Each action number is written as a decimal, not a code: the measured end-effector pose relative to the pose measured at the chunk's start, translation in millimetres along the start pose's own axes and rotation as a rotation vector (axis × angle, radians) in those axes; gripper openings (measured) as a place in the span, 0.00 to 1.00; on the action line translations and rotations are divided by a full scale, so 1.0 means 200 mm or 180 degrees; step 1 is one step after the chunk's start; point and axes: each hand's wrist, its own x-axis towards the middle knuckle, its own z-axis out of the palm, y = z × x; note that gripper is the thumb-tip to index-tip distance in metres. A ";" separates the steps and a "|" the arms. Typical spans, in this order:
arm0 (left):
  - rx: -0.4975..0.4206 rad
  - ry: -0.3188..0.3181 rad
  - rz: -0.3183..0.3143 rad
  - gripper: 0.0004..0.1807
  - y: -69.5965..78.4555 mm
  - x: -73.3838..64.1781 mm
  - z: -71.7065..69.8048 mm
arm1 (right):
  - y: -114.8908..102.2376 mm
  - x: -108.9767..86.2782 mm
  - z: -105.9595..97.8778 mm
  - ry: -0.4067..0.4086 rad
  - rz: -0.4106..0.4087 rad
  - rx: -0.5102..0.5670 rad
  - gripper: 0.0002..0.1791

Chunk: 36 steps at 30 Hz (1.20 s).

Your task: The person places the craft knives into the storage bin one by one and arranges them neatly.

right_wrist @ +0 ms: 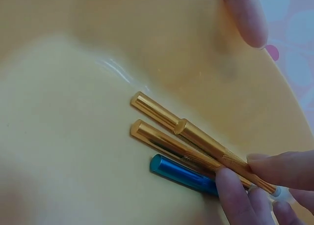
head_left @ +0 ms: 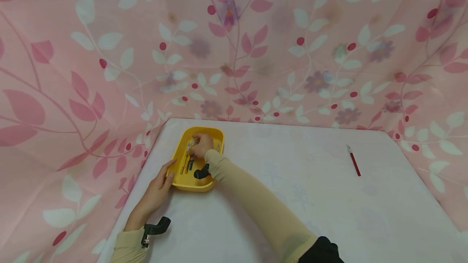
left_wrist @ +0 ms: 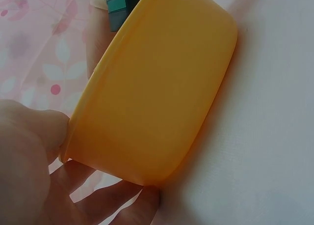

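A yellow tray (head_left: 193, 187) sits at the left of the white table. My left hand (head_left: 155, 192) grips its near left side, thumb at the rim and fingers against the outer wall (left_wrist: 152, 92). Inside the tray, my right hand (head_left: 202, 147) pinches a gold craft knife (right_wrist: 203, 139) near its capped end between thumb and fingers. Two more gold craft knives, with knurled grips, lie beside it. A blue craft knife (right_wrist: 179, 173) rests next to them, its far end hidden by my fingers. Their blades cannot be made out.
A dark red craft knife (head_left: 354, 162) with a pale tip lies alone on the right part of the white table (head_left: 292, 186). Pink floral cloth (head_left: 256, 60) hangs behind the table and at its sides. The tray's walls surround my right hand.
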 end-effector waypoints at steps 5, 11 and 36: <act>-0.0030 -0.0022 -0.0033 0.29 0.00 0.00 0.00 | -0.01 -0.02 -0.01 0.0027 -0.0038 -0.0266 0.35; -0.0018 -0.0012 0.0020 0.30 -0.01 0.01 0.00 | -0.03 -0.05 -0.02 -0.0006 -0.0112 -0.0294 0.34; 0.0039 0.0009 0.0041 0.30 -0.01 0.02 0.00 | -0.05 -0.05 -0.06 -0.0109 -0.0159 -0.0090 0.32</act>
